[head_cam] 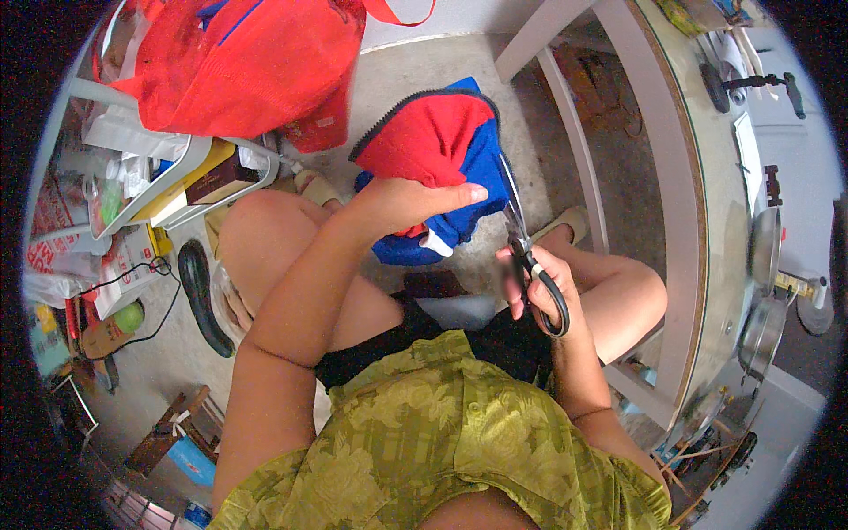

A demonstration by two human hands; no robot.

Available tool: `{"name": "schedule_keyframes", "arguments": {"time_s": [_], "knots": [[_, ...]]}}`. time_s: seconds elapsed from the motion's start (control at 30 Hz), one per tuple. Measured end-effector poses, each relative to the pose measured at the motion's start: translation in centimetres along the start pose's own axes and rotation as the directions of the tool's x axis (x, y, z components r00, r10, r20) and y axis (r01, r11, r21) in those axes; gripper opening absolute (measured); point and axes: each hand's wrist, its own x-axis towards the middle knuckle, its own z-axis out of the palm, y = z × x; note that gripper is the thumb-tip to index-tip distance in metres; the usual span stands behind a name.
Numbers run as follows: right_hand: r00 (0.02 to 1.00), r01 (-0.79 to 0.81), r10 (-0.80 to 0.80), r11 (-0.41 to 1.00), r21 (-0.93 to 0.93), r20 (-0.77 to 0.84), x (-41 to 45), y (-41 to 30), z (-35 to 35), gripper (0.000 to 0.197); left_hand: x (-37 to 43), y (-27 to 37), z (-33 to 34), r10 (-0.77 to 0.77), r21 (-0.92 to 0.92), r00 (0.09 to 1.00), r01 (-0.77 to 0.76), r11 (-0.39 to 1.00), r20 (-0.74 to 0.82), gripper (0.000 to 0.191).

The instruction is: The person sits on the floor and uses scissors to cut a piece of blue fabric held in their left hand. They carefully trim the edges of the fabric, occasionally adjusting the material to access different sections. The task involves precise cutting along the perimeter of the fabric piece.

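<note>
My left hand (424,202) holds a piece of red and blue fabric (440,142) in front of my knees, its thumb on top of the blue part. A dark zipper (404,106) runs along the fabric's curved upper edge, and a small white piece (436,243) shows at its lower edge. In my right hand (540,281) are black-handled scissors (520,245), their blades pointing up along the right edge of the blue fabric. Whether the blades touch the cloth I cannot tell.
A large red bag (252,66) stands at the upper left, above a white rack (192,156) holding boxes. On the floor at left lie a black shoe-like object (202,298), a thin black cable (175,291) and a green ball-shaped thing (129,317). A glass-topped table (719,218) borders my right side.
</note>
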Motion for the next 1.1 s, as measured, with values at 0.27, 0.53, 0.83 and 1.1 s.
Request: {"name": "schedule_keyframes", "arguments": {"time_s": [0.27,0.53,0.83,1.1], "knots": [[1.0,0.025,-0.025,0.999,-0.039,-0.005,1.5,-0.2,0.9,0.076,1.0,-1.3,0.9,-0.256,0.012,0.944,0.259,0.966,0.206,0.051],[0.998,0.06,-0.06,0.998,0.006,0.028,1.3,0.2,0.3,0.064,0.2,0.7,0.0,-0.333,0.045,0.904,0.334,0.942,0.269,0.051],[0.999,-0.033,0.034,0.998,0.052,-0.018,0.3,-0.5,1.0,0.074,0.6,-2.2,0.3,-0.33,0.042,0.904,0.331,0.943,0.271,0.051],[0.999,0.018,-0.017,0.999,-0.037,0.031,2.0,-0.7,1.2,0.073,0.6,-2.3,0.9,-0.089,0.035,0.978,0.084,0.996,0.187,0.039]]}}
